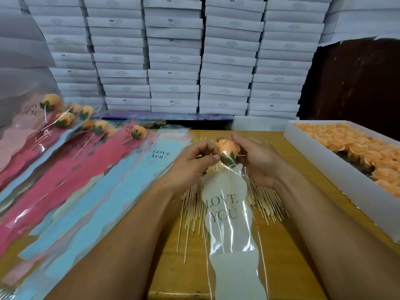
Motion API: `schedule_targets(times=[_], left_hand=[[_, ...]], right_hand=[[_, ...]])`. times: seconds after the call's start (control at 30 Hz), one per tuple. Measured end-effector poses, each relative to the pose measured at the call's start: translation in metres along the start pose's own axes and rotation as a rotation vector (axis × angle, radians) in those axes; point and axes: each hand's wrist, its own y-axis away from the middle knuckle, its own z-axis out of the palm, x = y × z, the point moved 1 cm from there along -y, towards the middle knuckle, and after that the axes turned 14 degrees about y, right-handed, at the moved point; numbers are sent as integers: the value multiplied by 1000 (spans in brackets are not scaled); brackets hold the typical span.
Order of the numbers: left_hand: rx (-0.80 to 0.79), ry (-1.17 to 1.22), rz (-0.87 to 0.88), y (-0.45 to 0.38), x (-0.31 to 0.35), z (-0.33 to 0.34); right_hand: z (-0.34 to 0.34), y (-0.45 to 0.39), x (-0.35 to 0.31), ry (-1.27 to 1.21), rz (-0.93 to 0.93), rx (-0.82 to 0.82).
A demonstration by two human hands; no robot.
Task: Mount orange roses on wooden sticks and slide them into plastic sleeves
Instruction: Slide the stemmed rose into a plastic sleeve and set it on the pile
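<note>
An orange rose (227, 148) with green sepals sits on a thin wooden stick (229, 187) that runs down inside a clear-and-white "LOVE YOU" plastic sleeve (229, 224). My right hand (257, 161) holds the rose head from the right. My left hand (194, 159) pinches the sleeve's open top edge just left of the sepals. The sleeve hangs toward me over a spread of loose wooden sticks (194, 211) on the table.
A white box (324, 156) full of orange roses (355, 146) lies at the right. Empty blue sleeves (121, 182) and red ones (65, 169) fan out at left, with several sleeved roses (65, 119) behind them. Stacked white boxes (173, 61) form a wall at the back.
</note>
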Motion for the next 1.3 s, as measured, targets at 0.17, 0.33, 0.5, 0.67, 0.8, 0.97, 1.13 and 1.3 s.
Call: schedule_targets(times=[0.17, 0.33, 0.5, 0.67, 0.8, 0.97, 1.13, 1.3], left_hand=[[43, -29, 32, 0, -1, 3], [73, 12, 58, -1, -1, 4], [121, -1, 64, -3, -1, 5], [119, -29, 63, -2, -4, 7], [164, 5, 79, -4, -4, 4], [445, -47, 157, -10, -1, -6], [572, -202, 191, -20, 15, -18], [647, -359, 179, -29, 33, -18]], right_hand=[[2, -1, 2, 125, 26, -19], [5, 0, 5, 377, -52, 63], [9, 0, 7, 376, -24, 40], [14, 0, 11, 299, 46, -35], [14, 0, 10, 167, 71, -61], [8, 7, 6, 131, 144, -181], [3, 11, 8, 228, 173, -411], [5, 11, 11, 272, 183, -499]])
